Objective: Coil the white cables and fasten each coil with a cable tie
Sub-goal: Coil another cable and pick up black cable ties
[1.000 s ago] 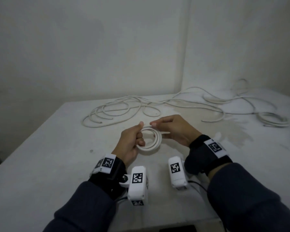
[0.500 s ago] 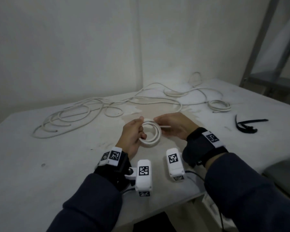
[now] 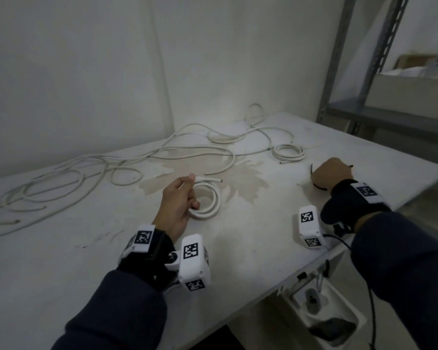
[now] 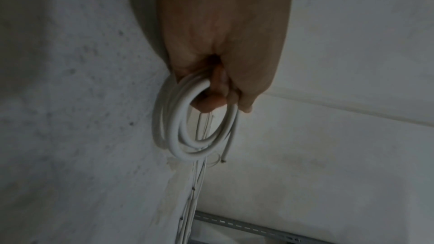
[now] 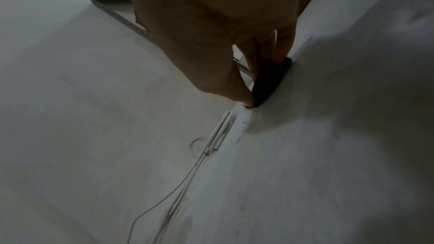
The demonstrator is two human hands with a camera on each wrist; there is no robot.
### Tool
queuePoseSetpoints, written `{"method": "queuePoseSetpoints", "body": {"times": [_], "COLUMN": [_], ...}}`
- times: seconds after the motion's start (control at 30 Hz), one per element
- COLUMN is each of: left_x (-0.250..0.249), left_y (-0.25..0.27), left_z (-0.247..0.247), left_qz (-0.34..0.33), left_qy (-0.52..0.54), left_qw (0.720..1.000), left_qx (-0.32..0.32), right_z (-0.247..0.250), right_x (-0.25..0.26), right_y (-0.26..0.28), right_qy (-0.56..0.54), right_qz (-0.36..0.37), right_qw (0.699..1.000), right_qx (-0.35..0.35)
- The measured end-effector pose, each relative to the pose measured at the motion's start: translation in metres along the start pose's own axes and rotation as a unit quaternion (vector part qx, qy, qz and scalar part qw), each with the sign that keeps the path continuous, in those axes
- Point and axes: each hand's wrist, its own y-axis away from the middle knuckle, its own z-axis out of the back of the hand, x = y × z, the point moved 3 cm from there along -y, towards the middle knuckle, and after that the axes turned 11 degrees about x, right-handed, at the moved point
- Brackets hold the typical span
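A small coil of white cable point(image 3: 214, 202) point(image 4: 175, 136) sits low over the white table point(image 3: 250, 248), its loose end point(image 3: 219, 181) pointing right. My left hand point(image 3: 185, 195) point(image 4: 223, 97) grips the coil's left side, fingers curled through the loop. My right hand point(image 3: 330, 173) point(image 5: 265, 79) is far right of the coil, down on the black cable ties point(image 3: 318, 187) point(image 5: 266, 90). Thumb and fingers pinch the ties against the table. The hand hides most of them in the head view.
Long loose white cables point(image 3: 91, 173) sprawl over the table's back and left. A second small coil point(image 3: 288, 151) lies at the back right. A metal shelf point(image 3: 359, 72) with a box point(image 3: 410, 92) stands beyond the table's right edge. A white bin point(image 3: 329, 322) sits below the front edge.
My right hand let go of the coil and moved right onto the black cable ties. The left hand alone holds the coil. The head view swung to the right.
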Motion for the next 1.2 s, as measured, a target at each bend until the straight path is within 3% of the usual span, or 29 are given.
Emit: {"method": "queuePoseSetpoints", "body": {"times": [0.43, 0.67, 0.83, 0.93, 1.07, 1.13, 1.2], "left_x": [0.0, 0.0, -0.002, -0.004, -0.013, -0.021, -0.03], "left_y": [0.003, 0.003, 0.005, 0.007, 0.011, 0.014, 0.017], "left_z": [-0.001, 0.001, 0.003, 0.005, 0.015, 0.025, 0.042], "left_qz": [0.001, 0.007, 0.017, 0.025, 0.029, 0.025, 0.022], "left_qy": [-0.018, 0.003, 0.037, 0.054, 0.072, 0.072, 0.055], "left_qw": [1.0, 1.0, 0.999, 0.998, 0.997, 0.997, 0.997], "left_qx": [0.009, 0.006, 0.005, -0.003, -0.015, -0.026, -0.042], "right_z": [0.011, 0.018, 0.02, 0.02, 0.001, -0.016, -0.037], "right_x": [-0.003, 0.001, 0.014, 0.033, 0.075, 0.101, 0.128], "right_y": [0.001, 0.018, 0.028, 0.044, 0.071, 0.09, 0.11], "right_qy": [-0.113, -0.305, -0.495, -0.62, -0.756, -0.768, -0.754], "right_qz": [-0.002, 0.047, 0.08, 0.104, 0.096, 0.088, 0.088], "right_qw": [0.991, 0.944, 0.861, 0.776, 0.639, 0.604, 0.592], "right_qx": [-0.074, -0.114, -0.086, -0.048, 0.106, 0.195, 0.272]}}
